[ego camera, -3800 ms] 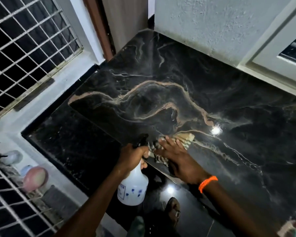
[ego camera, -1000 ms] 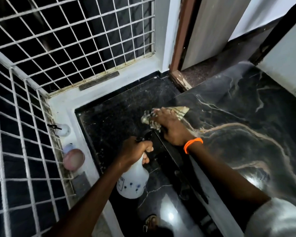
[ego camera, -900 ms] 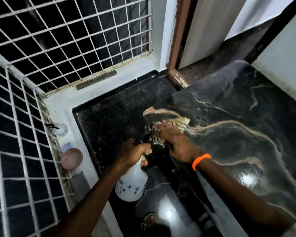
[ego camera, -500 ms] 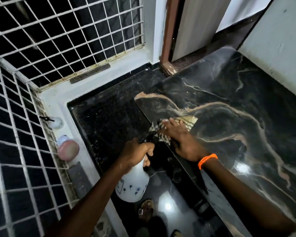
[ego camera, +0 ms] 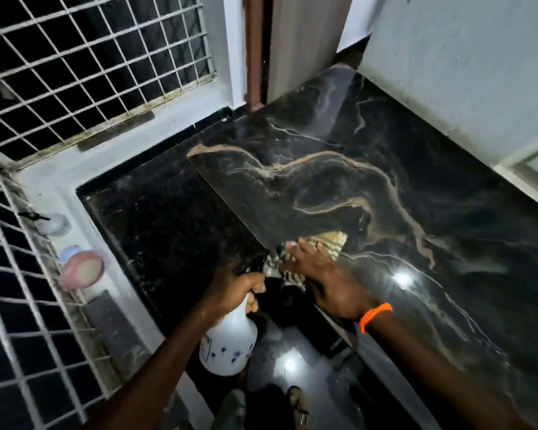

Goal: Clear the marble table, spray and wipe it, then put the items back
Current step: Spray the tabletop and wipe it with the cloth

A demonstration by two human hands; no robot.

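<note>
We're mid-wipe on the black marble tabletop w/ tan veins. Nothing sits on the slab as far as the view shows, so we judge the clearing step done. Our right hand lies flat, fingers spread, pressing the striped beige-and-dark cloth onto the marble at the tabletop's near-left edge; part of the cloth hangs over that edge. Our left hand is wrapped round the neck of the white plastic spray bottle w/ blue flower print, held off the table, just beside the left edge, above the floor. Glare spots suggest a wet surface, so spraying is prob. at least partly done. Left, by our guess: rest of the wipe, then items back. None of those items can be made out in view.
</note>
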